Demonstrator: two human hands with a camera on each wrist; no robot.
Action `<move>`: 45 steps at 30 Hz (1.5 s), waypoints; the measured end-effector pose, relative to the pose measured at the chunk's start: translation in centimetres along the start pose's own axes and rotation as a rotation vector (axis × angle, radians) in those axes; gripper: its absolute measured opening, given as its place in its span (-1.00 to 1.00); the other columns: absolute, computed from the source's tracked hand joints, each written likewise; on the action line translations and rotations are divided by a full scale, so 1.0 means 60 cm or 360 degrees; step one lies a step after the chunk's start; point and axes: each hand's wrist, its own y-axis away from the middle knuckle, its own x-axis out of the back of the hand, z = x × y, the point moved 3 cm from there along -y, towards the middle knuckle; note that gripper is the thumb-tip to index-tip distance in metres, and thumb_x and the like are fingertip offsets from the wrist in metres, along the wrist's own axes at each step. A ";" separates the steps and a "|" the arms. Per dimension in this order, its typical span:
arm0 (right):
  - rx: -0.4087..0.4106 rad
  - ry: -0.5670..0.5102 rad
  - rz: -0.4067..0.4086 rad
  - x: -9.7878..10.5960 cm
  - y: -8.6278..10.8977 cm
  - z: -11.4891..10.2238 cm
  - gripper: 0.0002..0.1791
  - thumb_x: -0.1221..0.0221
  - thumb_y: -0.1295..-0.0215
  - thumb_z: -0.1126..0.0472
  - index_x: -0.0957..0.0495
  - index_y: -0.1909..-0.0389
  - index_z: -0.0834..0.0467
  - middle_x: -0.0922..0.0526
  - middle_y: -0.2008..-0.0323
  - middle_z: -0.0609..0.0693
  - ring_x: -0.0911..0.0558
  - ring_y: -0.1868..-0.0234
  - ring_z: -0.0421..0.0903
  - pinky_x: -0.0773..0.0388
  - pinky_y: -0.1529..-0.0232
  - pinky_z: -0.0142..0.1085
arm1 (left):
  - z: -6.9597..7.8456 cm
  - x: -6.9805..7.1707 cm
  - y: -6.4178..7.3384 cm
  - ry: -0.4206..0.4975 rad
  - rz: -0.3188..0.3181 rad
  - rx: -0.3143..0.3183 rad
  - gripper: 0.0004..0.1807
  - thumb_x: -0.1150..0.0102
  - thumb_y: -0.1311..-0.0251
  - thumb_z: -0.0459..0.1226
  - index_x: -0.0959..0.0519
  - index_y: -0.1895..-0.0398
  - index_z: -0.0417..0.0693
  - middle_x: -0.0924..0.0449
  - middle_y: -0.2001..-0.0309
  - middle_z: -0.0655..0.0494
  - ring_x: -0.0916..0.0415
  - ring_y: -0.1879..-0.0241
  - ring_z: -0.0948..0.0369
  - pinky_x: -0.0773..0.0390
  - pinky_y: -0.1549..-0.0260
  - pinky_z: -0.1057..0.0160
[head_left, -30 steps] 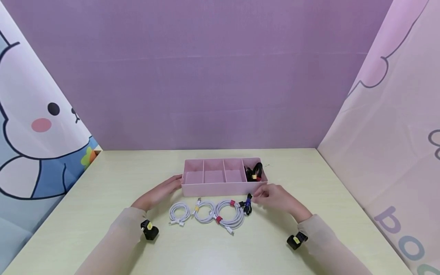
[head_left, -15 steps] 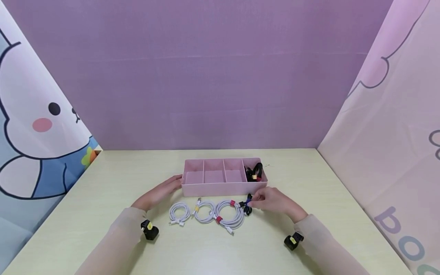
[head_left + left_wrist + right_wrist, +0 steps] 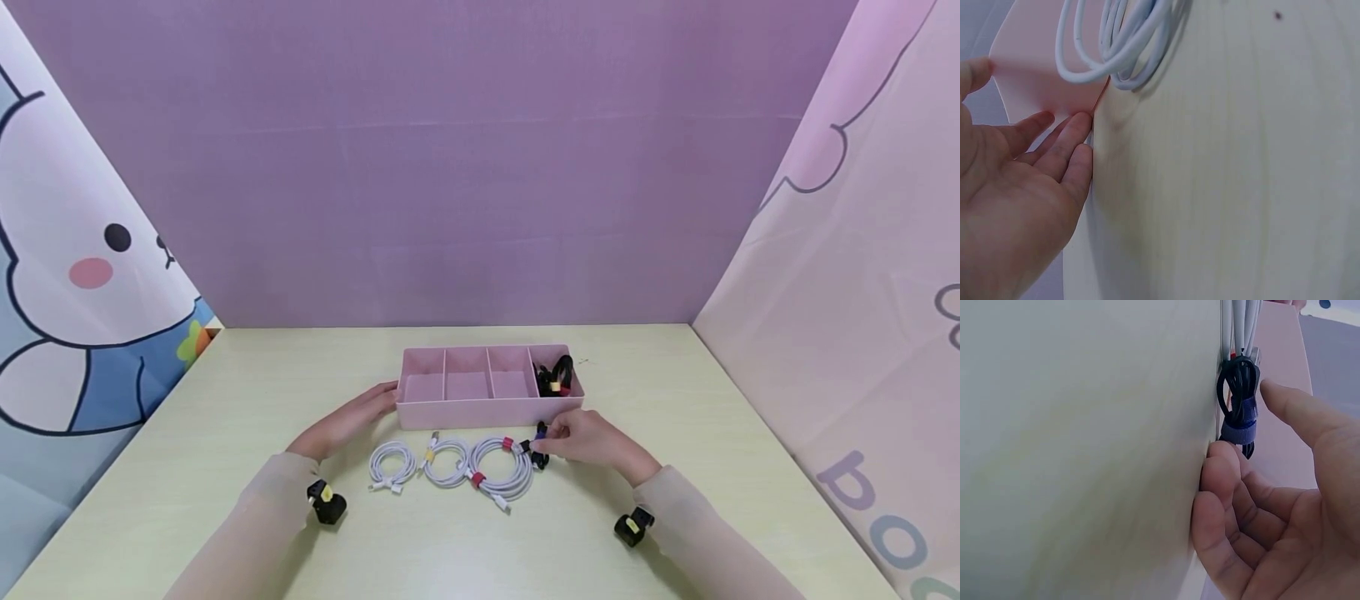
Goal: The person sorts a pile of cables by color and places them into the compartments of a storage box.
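Observation:
A pink box [image 3: 487,413] with several compartments stands on the table, black cables [image 3: 555,379] in its right one. My left hand [image 3: 356,418] rests its fingers against the box's left end; in the left wrist view the thumb is at an upper edge. At the box's front right, my right hand [image 3: 588,442] reaches round a small coiled black cable [image 3: 1241,394] bound with a blue strap [image 3: 1239,430]. In the right wrist view, the thumb is beside the coil, the other fingers loosely curled at its lower end, with a wide gap between thumb and fingers.
Before the box lie white coiled cables: a small one [image 3: 392,464] at left, one with a yellow tie [image 3: 447,463] in the middle, and a larger one with red ties [image 3: 510,475] close to the black coil. A purple wall [image 3: 457,208] stands behind the table.
My right hand has moved left and slightly down, from beside the black coil to round it. The left hand and the box stay where they were.

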 end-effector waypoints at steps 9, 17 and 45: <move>0.0002 0.0001 -0.0008 -0.002 -0.001 -0.003 -0.71 -0.39 -0.22 -0.07 -0.65 0.44 0.07 -0.51 0.54 -0.15 -0.33 0.59 -0.24 -0.24 0.58 -0.41 | 0.003 -0.001 0.000 0.0065 -0.0012 -0.0060 -0.20 0.23 -0.48 0.25 -0.05 -0.60 0.01 -0.09 -0.54 -0.10 0.09 -0.52 -0.14 0.19 -0.41 -0.33; 0.0028 -0.0049 -0.0021 -0.001 0.000 -0.005 -0.79 -0.38 -0.23 0.06 -0.68 0.29 0.13 -0.63 0.41 -0.11 -0.47 0.50 -0.19 -0.39 0.51 -0.35 | 0.003 -0.001 -0.002 0.0041 -0.0019 -0.0038 -0.19 0.26 -0.48 0.26 -0.03 -0.61 0.03 -0.08 -0.55 -0.07 0.07 -0.53 -0.12 0.16 -0.42 -0.30; 0.0073 -0.0161 0.0048 0.012 0.006 0.003 -0.79 -0.38 -0.23 0.13 -0.66 0.20 0.15 -0.67 0.36 -0.12 -0.54 0.39 -0.14 -0.49 0.41 -0.30 | 0.002 -0.001 -0.002 0.0061 -0.0013 -0.0042 -0.17 0.24 -0.47 0.27 -0.04 -0.60 0.00 -0.04 -0.56 -0.10 0.12 -0.53 -0.14 0.16 -0.42 -0.29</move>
